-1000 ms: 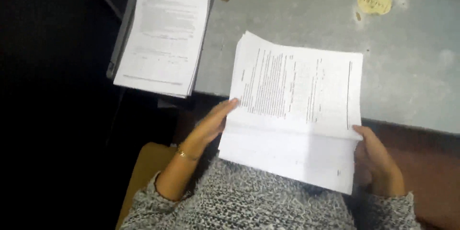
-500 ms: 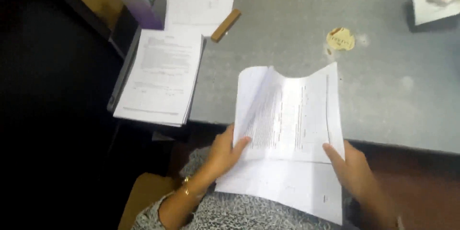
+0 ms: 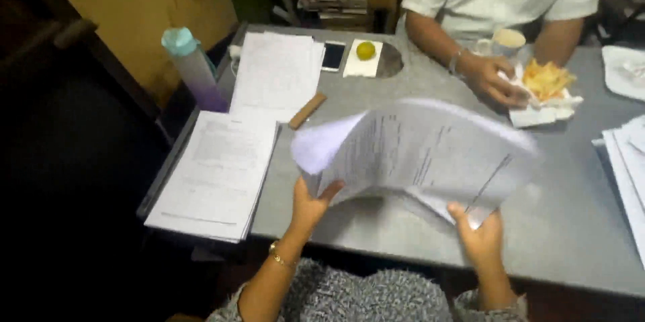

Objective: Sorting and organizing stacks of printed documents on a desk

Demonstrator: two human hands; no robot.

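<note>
Both my hands hold a thick stack of printed white sheets (image 3: 416, 151) lifted above the grey table (image 3: 564, 228). My left hand (image 3: 310, 206) grips the stack's lower left corner, thumb on top. At the lower right edge my right hand (image 3: 478, 233) pinches it. The sheets bow upward and are blurred by motion; the top left corner curls over.
A second paper pile (image 3: 215, 171) overhangs the table's left edge, more sheets (image 3: 275, 73) behind it. A small brown bar (image 3: 308, 110), a purple bottle (image 3: 195, 70), a phone (image 3: 332, 55) and a green fruit (image 3: 365, 50) lie beyond. Another person's hand (image 3: 490, 80) holds food in paper (image 3: 545, 90). Papers (image 3: 628, 161) lie right.
The stack has been raised off my lap and the table edge, now bowed in the air. My view has tilted up, showing the far side of the table and the other person.
</note>
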